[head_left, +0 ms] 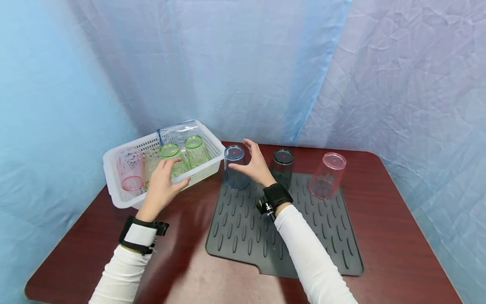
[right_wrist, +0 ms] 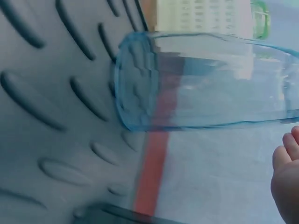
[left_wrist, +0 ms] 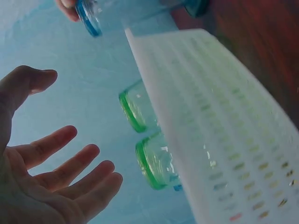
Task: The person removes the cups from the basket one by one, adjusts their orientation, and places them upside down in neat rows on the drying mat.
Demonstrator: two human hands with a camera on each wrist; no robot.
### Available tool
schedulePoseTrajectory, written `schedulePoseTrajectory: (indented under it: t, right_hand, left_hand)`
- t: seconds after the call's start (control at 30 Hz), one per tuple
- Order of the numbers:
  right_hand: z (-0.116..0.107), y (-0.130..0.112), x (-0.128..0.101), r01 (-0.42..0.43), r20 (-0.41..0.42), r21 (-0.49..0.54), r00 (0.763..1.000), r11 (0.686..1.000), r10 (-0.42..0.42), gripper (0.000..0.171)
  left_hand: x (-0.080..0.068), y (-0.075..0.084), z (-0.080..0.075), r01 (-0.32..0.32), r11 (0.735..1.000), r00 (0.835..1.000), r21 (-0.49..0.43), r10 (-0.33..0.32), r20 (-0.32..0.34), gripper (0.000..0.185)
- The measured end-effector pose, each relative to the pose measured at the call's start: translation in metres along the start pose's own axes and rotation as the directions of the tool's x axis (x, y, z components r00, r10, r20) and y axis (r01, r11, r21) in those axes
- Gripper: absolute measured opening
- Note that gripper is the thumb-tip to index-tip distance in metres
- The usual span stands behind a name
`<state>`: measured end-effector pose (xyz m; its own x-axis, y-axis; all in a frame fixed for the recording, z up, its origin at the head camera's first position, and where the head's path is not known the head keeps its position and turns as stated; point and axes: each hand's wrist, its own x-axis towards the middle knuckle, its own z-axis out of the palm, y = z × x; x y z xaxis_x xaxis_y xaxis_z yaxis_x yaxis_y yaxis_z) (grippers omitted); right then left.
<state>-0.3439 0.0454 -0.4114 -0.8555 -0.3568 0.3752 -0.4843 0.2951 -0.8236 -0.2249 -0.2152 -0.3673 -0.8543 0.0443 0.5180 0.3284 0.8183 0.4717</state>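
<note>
A white perforated basket (head_left: pixel 210 143) at the table's back left holds two green cups (head_left: pixel 170 151) (head_left: pixel 194 142), a pink cup (head_left: pixel 130 174) and a clear zip bag (head_left: pixel 178 128). My left hand (head_left: pixel 163 181) hovers open just in front of the nearer green cup (left_wrist: pixel 152 163), fingers spread, holding nothing. A blue cup (head_left: pixel 235 166) stands upside down at the back left corner of the grey drying mat (head_left: pixel 247 236). My right hand (head_left: pixel 255 164) is open beside the blue cup (right_wrist: pixel 205 88), not gripping it. A dark cup (head_left: pixel 282 166) and a pink cup (head_left: pixel 327 175) stand inverted on the mat.
The dark red table (head_left: pixel 398 236) has rounded corners and ends close behind the cups. Wrinkled blue cloth (head_left: pixel 243 63) hangs behind and on both sides. The front part of the mat and the table's near edge hold nothing.
</note>
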Motion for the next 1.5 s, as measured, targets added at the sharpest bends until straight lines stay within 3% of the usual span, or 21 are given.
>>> schedulePoseTrajectory:
  t: [0.23,0.47,0.6,0.73,0.87,1.1,1.27,1.5]
  right_hand:
    - [-0.013,-0.012,-0.004,0.073,0.005,-0.076,0.997,0.994,-0.072,0.089]
    - [-0.022,-0.019,-0.015,0.189,0.016,-0.093,0.982,0.978,-0.188,0.087]
    - [-0.023,-0.019,-0.026,0.226,0.026,-0.095,0.974,0.969,-0.225,0.086]
    - [-0.022,-0.015,-0.037,0.237,0.033,-0.102,0.972,0.966,-0.235,0.085]
    - [-0.022,-0.009,-0.048,0.243,0.034,-0.111,0.97,0.964,-0.241,0.085]
    - [-0.025,-0.001,-0.07,0.233,0.045,-0.135,0.972,0.963,-0.229,0.085]
    - [-0.029,0.002,-0.085,0.219,0.043,-0.147,0.976,0.965,-0.215,0.086]
    - [-0.034,0.009,-0.102,0.158,0.06,-0.143,0.987,0.977,-0.15,0.086]
  left_hand:
    - [0.026,-0.015,-0.008,0.021,0.997,0.994,0.075,-0.028,0.103,0.053]
    - [0.05,-0.037,-0.013,-0.017,0.992,0.992,0.124,0.001,0.128,0.052]
    - [0.059,-0.049,-0.012,-0.01,0.99,0.985,0.14,-0.014,0.17,0.054]
    - [0.068,-0.059,-0.01,0.055,0.988,0.967,0.141,-0.088,0.238,0.06]
    - [0.075,-0.067,-0.009,0.124,0.982,0.938,0.143,-0.163,0.305,0.068]
    - [0.085,-0.072,-0.009,0.147,0.973,0.893,0.177,-0.207,0.399,0.072]
    - [0.092,-0.067,-0.008,0.109,0.973,0.878,0.203,-0.19,0.439,0.069]
    - [0.098,-0.063,-0.01,0.14,0.968,0.87,0.211,-0.221,0.44,0.062]
